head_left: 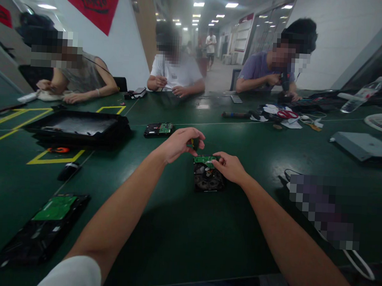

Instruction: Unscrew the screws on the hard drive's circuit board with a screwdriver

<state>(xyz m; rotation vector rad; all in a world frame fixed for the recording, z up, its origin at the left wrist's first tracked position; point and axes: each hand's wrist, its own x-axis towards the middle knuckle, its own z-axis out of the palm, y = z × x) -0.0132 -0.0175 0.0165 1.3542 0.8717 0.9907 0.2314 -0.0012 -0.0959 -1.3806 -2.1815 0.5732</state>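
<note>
A hard drive [209,182] lies on the green table in front of me, its green circuit board at the far end. My right hand [230,167] grips its far right edge, thumb and fingers closed on the board end. Just above the far left corner is my left hand [183,143], fingers curled around a short dark object [195,143] with a yellowish mark. Its kind cannot be made out, and its lower end is near the drive. A second hard drive [159,129] sits farther off to the left.
At left lie a black tray [79,128], an orange-handled item [58,149] and a larger black device [42,227] with a green board. Right are a grey metal box [366,147], a blurred pouch-like item [323,209] and a plastic bottle [363,94]. Several people sit opposite.
</note>
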